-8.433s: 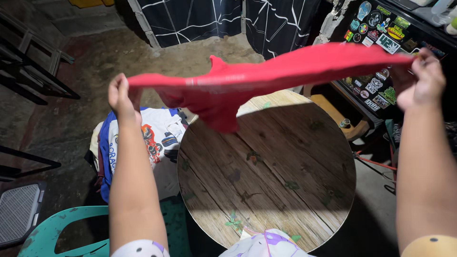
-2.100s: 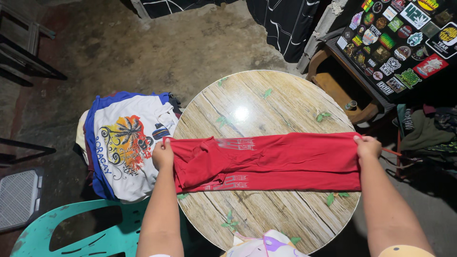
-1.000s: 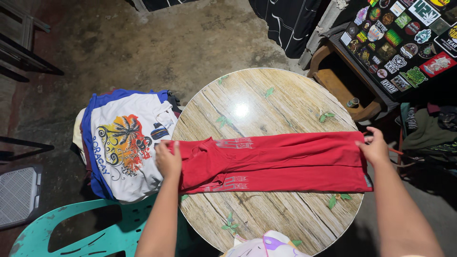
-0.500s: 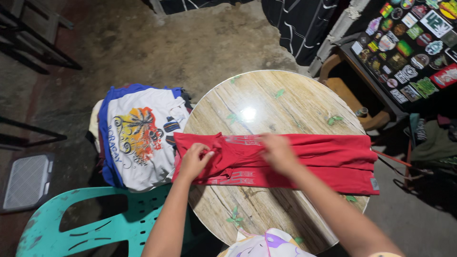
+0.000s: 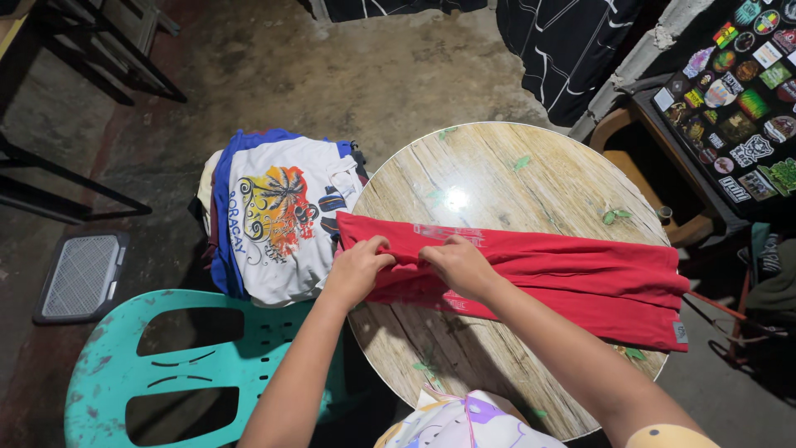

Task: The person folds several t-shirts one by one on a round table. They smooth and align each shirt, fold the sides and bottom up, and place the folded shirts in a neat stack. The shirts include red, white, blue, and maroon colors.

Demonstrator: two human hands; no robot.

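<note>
Round wood-look bench (image 5: 497, 178), dim room. Red garment (image 5: 580, 278) lying folded lengthwise across it, soft, floppy. Left hand (image 5: 358, 270) and right hand (image 5: 458, 264) pinching cloth near left end, fingers looking closed on it; bunched folds there probably best hold.

- A round wood-grain bench (image 5: 497, 178) with small green leaf marks fills the middle of the view, seen from above.
- A red shirt (image 5: 597, 278) lies folded in a long strip across the bench, its right end reaching the bench edge.
- The left hand (image 5: 358, 270) pinches the shirt's left end, fingers curled into the cloth.
- The right hand (image 5: 458, 265) presses on the shirt just beside the left hand.
- A white and blue printed T-shirt (image 5: 278, 216) tops a clothes pile left of the bench.
- A teal plastic chair (image 5: 108, 365) stands at the lower left.
- A dark sticker-covered panel (image 5: 738, 99) sits at the upper right.
</note>
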